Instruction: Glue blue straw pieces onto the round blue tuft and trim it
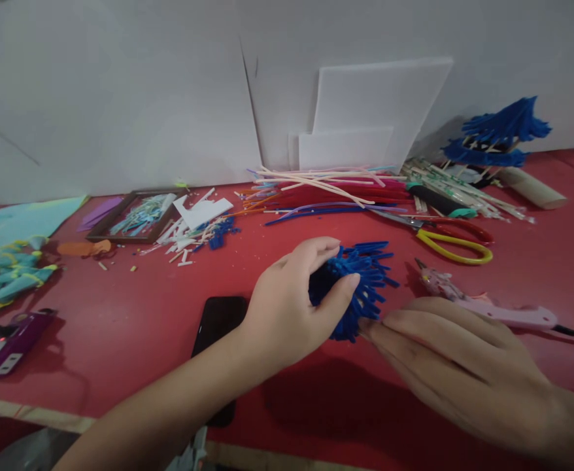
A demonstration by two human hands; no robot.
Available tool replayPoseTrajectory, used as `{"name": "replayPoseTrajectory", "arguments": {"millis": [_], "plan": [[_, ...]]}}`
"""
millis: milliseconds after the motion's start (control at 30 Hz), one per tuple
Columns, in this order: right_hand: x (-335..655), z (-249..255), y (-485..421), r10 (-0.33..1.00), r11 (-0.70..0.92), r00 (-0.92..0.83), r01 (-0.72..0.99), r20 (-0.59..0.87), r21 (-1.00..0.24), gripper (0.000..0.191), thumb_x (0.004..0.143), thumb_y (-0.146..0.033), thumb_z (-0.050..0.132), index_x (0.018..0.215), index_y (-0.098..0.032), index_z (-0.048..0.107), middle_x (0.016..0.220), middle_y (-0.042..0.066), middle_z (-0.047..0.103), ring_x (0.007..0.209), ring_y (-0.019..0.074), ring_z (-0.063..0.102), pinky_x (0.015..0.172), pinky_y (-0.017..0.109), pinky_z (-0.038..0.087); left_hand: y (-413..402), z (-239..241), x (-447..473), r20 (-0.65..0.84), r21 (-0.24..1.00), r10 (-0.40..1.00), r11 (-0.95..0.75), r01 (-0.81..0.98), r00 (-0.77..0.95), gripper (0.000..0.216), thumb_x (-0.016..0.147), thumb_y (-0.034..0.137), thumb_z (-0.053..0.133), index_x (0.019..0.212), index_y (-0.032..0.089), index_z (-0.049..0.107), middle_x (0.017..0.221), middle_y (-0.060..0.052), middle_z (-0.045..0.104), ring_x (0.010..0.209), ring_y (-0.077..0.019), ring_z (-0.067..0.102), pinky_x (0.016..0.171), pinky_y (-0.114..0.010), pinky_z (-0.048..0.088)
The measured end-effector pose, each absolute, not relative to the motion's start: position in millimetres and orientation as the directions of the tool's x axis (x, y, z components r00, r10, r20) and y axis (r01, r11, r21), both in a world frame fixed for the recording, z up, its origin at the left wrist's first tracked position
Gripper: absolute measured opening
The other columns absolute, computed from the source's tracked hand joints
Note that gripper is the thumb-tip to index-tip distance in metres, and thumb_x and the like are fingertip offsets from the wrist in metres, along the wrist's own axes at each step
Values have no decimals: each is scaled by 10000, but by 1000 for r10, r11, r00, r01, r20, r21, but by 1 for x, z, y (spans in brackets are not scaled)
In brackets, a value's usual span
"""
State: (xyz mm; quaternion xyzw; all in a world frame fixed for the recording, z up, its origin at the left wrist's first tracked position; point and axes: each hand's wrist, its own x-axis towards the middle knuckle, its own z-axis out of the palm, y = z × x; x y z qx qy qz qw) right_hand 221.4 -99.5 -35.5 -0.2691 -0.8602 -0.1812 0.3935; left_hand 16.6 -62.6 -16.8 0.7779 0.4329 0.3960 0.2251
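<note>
My left hand [291, 307] is curled round a blue fringed foam piece [360, 278], thumb and fingers gripping it above the red table [135, 320]. My right hand [444, 356] lies to its right with fingers stretched out together, the fingertips touching the lower edge of the blue fringe. A pink glue gun [483, 307] rests just beyond my right hand. A black phone [216, 320] lies flat under my left wrist.
Yellow- and red-handled scissors [451, 239] and a heap of coloured strips [326, 193] lie at the back. White foam sheets [365, 118] lean on the wall. More blue fringe [497, 134] sits far right. A brown frame [133, 216], scraps and teal foam [7, 261] are left.
</note>
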Motion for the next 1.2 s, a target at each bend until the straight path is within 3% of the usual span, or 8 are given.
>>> {"name": "replayPoseTrajectory", "arguments": {"millis": [567,767,900,1100,1200], "plan": [[218,-31,-97,353,777,-581,619,733,117,292,953,-32,564,757,-179,723,707,16,686,683,156,588,641,298,527,-61,-21,17,426,641,842,-538,547,330,332,949,309,673,1245,165,637,1251,-115,782,1179,-276,757,1004,-423,641],[221,-37,-97,364,773,-573,625,734,105,240,1015,-113,515,876,-180,699,781,7,700,797,153,596,761,281,538,-61,-23,17,446,587,830,-553,591,334,305,949,298,682,1231,184,653,1211,-81,797,1126,-256,772,976,-385,643],[220,-39,-97,370,781,-581,617,725,96,207,1007,-104,522,900,-179,683,790,6,699,801,155,593,770,284,524,-61,-21,16,493,497,791,-597,629,362,270,961,287,660,1202,166,672,1155,-87,807,1022,-271,785,940,-430,646],[228,-41,-100,386,785,-564,617,730,61,112,999,-243,587,1043,-201,681,882,26,724,881,184,624,844,327,547,-61,-21,14,462,572,808,-587,573,366,402,1006,520,605,1221,182,639,1193,-93,794,1080,-268,774,929,-400,641],[231,-42,-99,393,774,-554,631,734,62,166,971,-225,612,1118,-188,679,896,38,723,891,190,636,859,340,556,-61,-24,16,471,572,812,-578,582,344,371,961,465,697,1202,188,646,1184,-81,795,1077,-264,774,939,-399,638]]}}
